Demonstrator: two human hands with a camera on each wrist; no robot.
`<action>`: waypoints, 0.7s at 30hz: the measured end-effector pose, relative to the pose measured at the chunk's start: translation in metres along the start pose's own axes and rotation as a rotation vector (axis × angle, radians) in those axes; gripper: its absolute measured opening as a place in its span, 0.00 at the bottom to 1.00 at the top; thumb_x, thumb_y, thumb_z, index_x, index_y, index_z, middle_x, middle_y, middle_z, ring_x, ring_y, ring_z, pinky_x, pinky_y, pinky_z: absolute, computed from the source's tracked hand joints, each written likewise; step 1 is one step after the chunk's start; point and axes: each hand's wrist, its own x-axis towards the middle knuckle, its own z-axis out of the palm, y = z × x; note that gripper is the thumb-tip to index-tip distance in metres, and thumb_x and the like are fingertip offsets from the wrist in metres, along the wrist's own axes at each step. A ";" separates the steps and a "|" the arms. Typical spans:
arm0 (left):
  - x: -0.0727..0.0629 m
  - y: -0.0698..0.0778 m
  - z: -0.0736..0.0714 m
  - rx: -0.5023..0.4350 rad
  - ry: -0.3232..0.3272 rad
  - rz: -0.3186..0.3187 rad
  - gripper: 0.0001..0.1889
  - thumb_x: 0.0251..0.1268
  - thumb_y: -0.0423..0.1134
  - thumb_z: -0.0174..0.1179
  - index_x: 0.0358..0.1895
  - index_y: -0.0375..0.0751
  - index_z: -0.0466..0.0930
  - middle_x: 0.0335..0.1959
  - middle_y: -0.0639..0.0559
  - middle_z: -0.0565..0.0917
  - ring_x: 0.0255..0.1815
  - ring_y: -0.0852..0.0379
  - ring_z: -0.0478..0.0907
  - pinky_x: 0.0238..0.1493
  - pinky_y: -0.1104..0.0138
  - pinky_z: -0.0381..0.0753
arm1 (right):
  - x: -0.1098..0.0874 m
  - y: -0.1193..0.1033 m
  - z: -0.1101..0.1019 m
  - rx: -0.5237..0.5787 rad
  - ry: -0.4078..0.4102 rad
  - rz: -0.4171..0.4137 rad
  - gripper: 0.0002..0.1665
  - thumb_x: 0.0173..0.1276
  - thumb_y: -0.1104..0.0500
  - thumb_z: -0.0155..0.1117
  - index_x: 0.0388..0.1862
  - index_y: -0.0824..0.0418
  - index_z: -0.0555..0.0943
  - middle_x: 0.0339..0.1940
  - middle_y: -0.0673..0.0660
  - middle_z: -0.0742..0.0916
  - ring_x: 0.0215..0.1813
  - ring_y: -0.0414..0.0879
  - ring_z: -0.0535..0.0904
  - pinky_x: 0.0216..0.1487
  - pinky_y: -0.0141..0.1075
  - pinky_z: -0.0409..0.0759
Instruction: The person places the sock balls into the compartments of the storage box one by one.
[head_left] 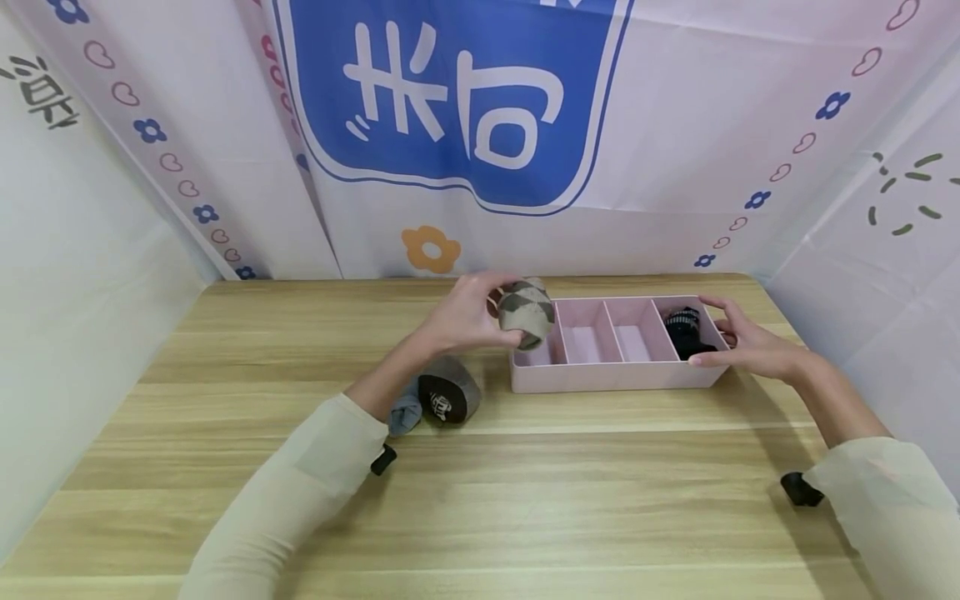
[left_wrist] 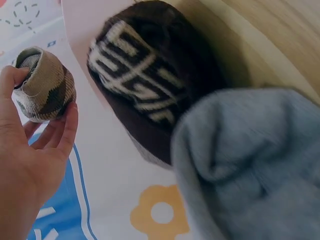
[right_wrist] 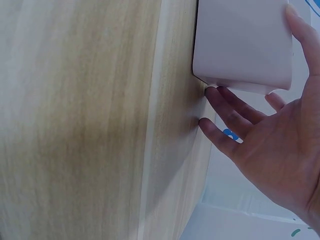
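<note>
My left hand (head_left: 474,312) pinches a rolled pair of socks (head_left: 527,312), beige with dark diamond patches, between thumb and fingers. It is held up over the left end of a pink divided box (head_left: 611,375). In the left wrist view, the thumb presses into the open top of the sock roll (left_wrist: 46,87). At the box's right end, my right hand (head_left: 753,343) holds the walls, thumb on the front rim and a finger at the back corner. A black sock bundle (head_left: 684,332) with a white-marked band lies in the rightmost compartment. The middle compartments have nothing in them.
On the wooden table (head_left: 570,492), left of the box, sit a black-and-grey sock roll (head_left: 453,392) with a white design and a blue-grey sock roll (head_left: 405,414), partly behind my left forearm. A printed white curtain (head_left: 675,167) hangs along the table's back edge.
</note>
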 end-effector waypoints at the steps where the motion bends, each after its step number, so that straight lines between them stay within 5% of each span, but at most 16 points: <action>1: 0.002 0.002 0.002 0.004 -0.001 0.006 0.38 0.46 0.39 0.76 0.64 0.28 0.78 0.48 0.38 0.85 0.44 0.46 0.84 0.43 0.59 0.89 | 0.000 0.000 0.000 0.000 0.000 0.001 0.65 0.69 0.54 0.71 0.86 0.54 0.32 0.76 0.87 0.54 0.76 0.85 0.50 0.70 0.76 0.56; 21: 0.038 0.029 0.037 0.019 -0.057 0.013 0.37 0.50 0.39 0.77 0.66 0.31 0.76 0.53 0.40 0.85 0.49 0.49 0.83 0.48 0.67 0.84 | -0.001 0.000 0.000 -0.016 0.004 0.011 0.66 0.69 0.52 0.71 0.86 0.54 0.32 0.76 0.87 0.55 0.75 0.85 0.51 0.69 0.76 0.56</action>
